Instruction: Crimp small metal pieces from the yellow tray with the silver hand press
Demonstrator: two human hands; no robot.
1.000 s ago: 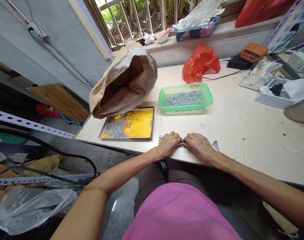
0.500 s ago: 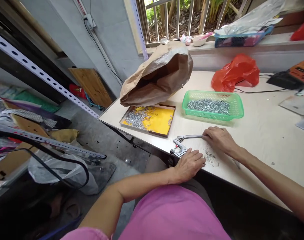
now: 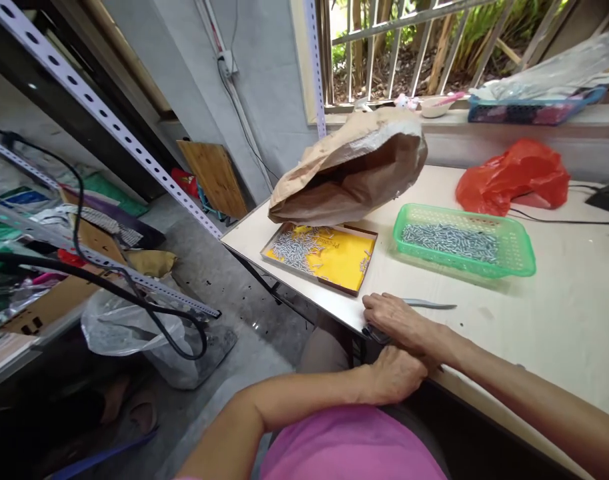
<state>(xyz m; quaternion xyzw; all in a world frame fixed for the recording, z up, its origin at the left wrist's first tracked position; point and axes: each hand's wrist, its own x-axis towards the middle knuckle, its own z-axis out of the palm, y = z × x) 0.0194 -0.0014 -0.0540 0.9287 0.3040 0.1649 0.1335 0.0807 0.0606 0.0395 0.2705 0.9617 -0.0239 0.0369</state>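
Observation:
My right hand (image 3: 401, 323) lies on the front edge of the pale table (image 3: 559, 320), fingers together and curved over the head of a metal hand tool (image 3: 431, 305). The tool's thin handle sticks out to the right behind that hand. My left hand (image 3: 397, 375) sits just below the table edge, right under the right hand; I see its back only, the fingers are hidden. A shallow yellow-lined tray (image 3: 334, 257) with a pile of small metal pieces lies just beyond the hands. A green basket (image 3: 524, 263) holds more of the same pieces.
A big brown paper sack (image 3: 349, 173) lies open over the tray's far side. A red plastic bag (image 3: 514, 177) sits at the back right. Perforated metal shelving (image 3: 109, 123), black cables and a plastic bag (image 3: 124, 327) crowd the floor on the left. A barred window is behind the table.
The view has swung left. My right hand slid from the tool's handle to its head at the table edge. My left hand dropped from the tabletop to just under the edge.

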